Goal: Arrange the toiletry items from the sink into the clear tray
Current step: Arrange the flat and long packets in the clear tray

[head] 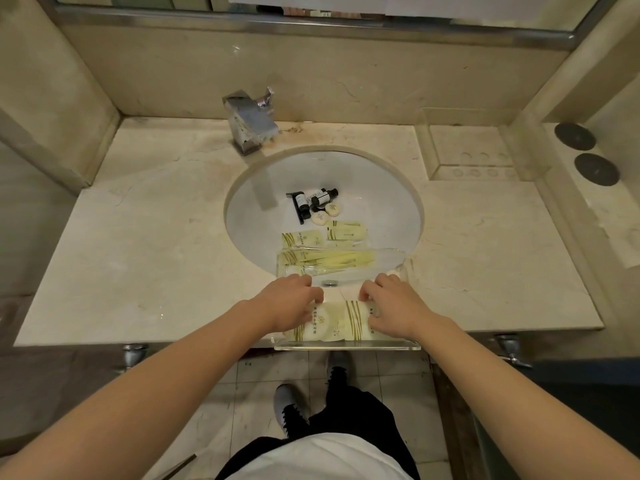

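A clear tray [346,347] lies across the counter's front edge and reaches over the white sink [381,202]. Pale yellow sachets [337,322] lie flat in its near end. My left hand [294,299] holds their left side with curled fingers, and my right hand [391,303] holds the right side the same way. More long yellow packets [329,259] lie in the tray's far end. In the sink rest two small yellow packets [346,232], another [301,239], two round soaps [325,214], dark little bottles [320,197] and a black comb [298,211].
A chrome faucet [249,124] stands behind the sink at the left. A recessed marble ledge [467,154] and two dark round discs [585,154] sit at the right. Marble countertop [145,254] stretches to both sides. My shoes [311,400] stand on the tiled floor below.
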### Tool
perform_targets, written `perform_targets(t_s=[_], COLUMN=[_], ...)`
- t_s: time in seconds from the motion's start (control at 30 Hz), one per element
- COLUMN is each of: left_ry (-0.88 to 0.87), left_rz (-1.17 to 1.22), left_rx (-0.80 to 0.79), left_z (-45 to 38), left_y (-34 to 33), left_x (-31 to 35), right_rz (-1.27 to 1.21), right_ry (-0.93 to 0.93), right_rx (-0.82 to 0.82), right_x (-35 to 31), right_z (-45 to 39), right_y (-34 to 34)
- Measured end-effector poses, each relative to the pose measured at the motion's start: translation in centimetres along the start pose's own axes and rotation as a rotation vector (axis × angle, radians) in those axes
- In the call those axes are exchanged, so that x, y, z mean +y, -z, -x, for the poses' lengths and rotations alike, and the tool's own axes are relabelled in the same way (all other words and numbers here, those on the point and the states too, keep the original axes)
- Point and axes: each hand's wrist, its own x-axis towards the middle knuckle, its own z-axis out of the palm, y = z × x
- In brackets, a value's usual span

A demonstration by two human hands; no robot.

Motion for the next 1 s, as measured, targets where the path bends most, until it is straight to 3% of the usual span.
perform_targets(t_s=[0.2,0.3,0.43,0.63,0.8,1.0], left_ry=[0.042,0.108,0.240,0.486,0.643,0.799], left_rz=[0.088,0.324,0.633,0.954,1.087,1.121], left_rx=[0.073,0.155,0.388,0.609,0.621,0.535], left_z=[-0.3,-0.6,-1.3,-3.5,-5.9,-9.4], left_y=[-0.5,0.2,2.0,4.2,5.0,4.4], left_x=[0.2,0.5,0.0,-2.7,-5.6,-8.5], right_rz=[0.004,-0.072,-0.120,-0.310,-0.483,-0.449], right_ry=[0.036,0.046,0.063,-0.032,-0.126,-0.214], right_rx=[0.034,0.139,0.351,0.491,0.451,0.235], right_x=[0.0,0.1,0.0,0.1,1.4,3.8], right_z=[-0.3,-0.5,-1.3,-4.1,-8.0,-12.9], right_y=[-0.2,-0.1,0.4,2.8,5.2,5.9])
